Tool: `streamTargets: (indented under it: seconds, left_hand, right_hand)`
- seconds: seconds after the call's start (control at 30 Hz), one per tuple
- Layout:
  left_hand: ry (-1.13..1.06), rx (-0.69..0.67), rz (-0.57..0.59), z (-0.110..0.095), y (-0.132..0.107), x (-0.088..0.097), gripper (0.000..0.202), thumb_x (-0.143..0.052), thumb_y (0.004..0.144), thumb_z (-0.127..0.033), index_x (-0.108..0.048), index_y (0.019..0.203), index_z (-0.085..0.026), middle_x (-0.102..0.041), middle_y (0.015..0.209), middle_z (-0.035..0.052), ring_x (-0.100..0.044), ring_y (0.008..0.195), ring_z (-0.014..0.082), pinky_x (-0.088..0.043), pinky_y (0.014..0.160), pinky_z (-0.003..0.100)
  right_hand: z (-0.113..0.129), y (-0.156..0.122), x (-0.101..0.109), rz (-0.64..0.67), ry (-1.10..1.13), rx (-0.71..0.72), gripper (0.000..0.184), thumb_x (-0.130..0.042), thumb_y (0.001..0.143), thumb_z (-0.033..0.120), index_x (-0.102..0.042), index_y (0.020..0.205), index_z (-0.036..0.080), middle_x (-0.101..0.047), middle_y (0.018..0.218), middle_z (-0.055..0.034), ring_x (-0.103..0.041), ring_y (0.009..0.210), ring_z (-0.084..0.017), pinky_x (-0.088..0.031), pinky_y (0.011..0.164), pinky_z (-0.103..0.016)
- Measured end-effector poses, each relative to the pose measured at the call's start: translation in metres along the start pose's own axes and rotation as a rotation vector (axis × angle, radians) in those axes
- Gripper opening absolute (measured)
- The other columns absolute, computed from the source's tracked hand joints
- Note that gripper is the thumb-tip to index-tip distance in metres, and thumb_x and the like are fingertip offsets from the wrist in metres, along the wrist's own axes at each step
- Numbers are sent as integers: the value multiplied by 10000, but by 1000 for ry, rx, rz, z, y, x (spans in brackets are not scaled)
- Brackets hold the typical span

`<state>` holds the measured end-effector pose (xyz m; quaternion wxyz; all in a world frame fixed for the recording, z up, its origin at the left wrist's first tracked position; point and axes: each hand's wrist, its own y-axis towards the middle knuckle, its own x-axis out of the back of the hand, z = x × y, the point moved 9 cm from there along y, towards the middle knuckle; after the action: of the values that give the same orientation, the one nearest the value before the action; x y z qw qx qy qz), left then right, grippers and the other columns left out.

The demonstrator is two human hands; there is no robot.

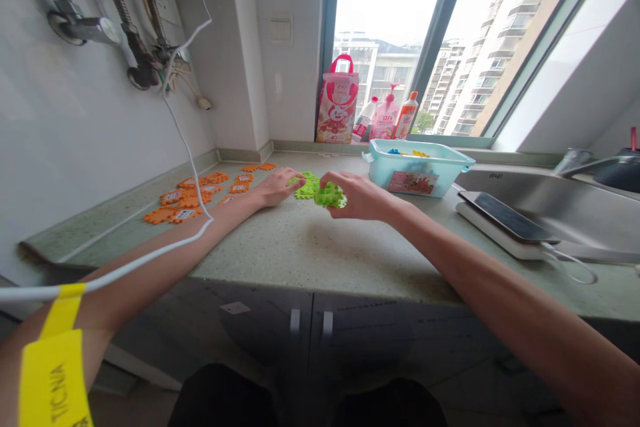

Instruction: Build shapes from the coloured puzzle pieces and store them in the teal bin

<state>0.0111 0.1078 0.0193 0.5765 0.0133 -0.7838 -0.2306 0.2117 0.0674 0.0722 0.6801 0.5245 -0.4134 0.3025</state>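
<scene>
My right hand point(353, 195) is closed around a clump of joined green plastic pieces point(330, 196), held just above the countertop point(310, 247). My left hand point(278, 187) rests on the counter with its fingers curled onto the loose green pieces point(306, 185) lying flat beside the clump. Several orange pieces point(193, 197) with white labels lie spread out to the left of my left forearm.
A light blue plastic tub point(417, 167) with coloured pieces stands behind my right hand. A phone on a white power bank point(505, 223) lies beside the steel sink point(560, 203). A pink bag point(338, 103) and bottles point(387, 119) stand on the sill. A white cable point(185, 140) hangs across the left.
</scene>
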Motion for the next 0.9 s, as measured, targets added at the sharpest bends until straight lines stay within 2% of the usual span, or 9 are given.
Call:
streamTargets:
  seconds: [0.1,0.23,0.33,0.43,0.53,0.63,0.7,0.8,0.9]
  left_hand:
    - [-13,43,38,6,0,-6,804,-254,1031,-752,-630,1450,-178,-613,1482,150,-519,1427,294,-348,1243,428]
    - [-20,106,125,12,0,-15,857,-230,1015,-782,-543,1540,-182,-531,1590,155,-454,1500,303,-305,1272,438]
    - [-11,120,150,12,0,-17,886,-215,1003,-795,-520,1558,-175,-506,1615,157,-432,1519,306,-285,1280,438]
    - [-5,133,167,12,-1,-18,890,-207,997,-800,-535,1541,-176,-506,1615,157,-435,1515,299,-281,1282,431]
    - [0,138,179,12,-2,-19,874,-199,1001,-791,-548,1523,-183,-512,1610,154,-444,1508,285,-284,1280,417]
    - [7,136,189,11,-3,-19,861,-188,1008,-781,-544,1523,-189,-513,1609,148,-449,1505,280,-286,1279,412]
    - [12,137,200,11,-4,-19,854,-180,1011,-776,-533,1530,-198,-508,1616,143,-445,1509,283,-289,1278,421]
    - [12,139,210,11,-4,-20,843,-191,1008,-781,-531,1533,-216,-498,1627,140,-442,1514,300,-300,1272,449]
    - [3,136,205,12,-3,-20,819,-220,1008,-781,-535,1533,-235,-494,1631,138,-447,1513,308,-310,1266,469]
  right_hand:
    - [-29,-10,56,-288,-111,-41,433,-738,821,261,-608,1234,245,-706,1195,-90,-656,1034,-280,-524,900,-415]
    - [-87,-49,128,-678,-316,-339,480,-690,870,340,-548,1320,255,-685,1255,-111,-664,1087,-307,-558,924,-467]
    - [-112,-79,157,-871,-422,-497,502,-657,880,367,-493,1342,261,-676,1271,-108,-672,1091,-308,-568,925,-474]
    - [-126,-93,164,-933,-491,-569,501,-634,883,381,-490,1345,256,-675,1265,-115,-666,1118,-331,-556,944,-506]
    - [-147,-93,155,-784,-513,-698,512,-627,898,433,-544,1358,224,-698,1216,-152,-664,1117,-368,-529,958,-538]
    - [-180,-89,127,-381,-454,-889,568,-571,936,621,-650,1330,219,-731,1188,-186,-665,1130,-405,-502,973,-568]
    - [-193,-91,110,-164,-423,-966,691,-417,971,758,-694,1330,238,-737,1228,-194,-656,1175,-425,-472,1012,-599]
    - [-194,-90,102,-63,-434,-971,822,-200,1003,802,-708,1368,269,-730,1302,-186,-636,1241,-432,-433,1062,-621]
    - [-191,-88,100,-52,-461,-962,832,-190,1008,795,-703,1405,274,-725,1324,-194,-629,1259,-449,-408,1073,-645]
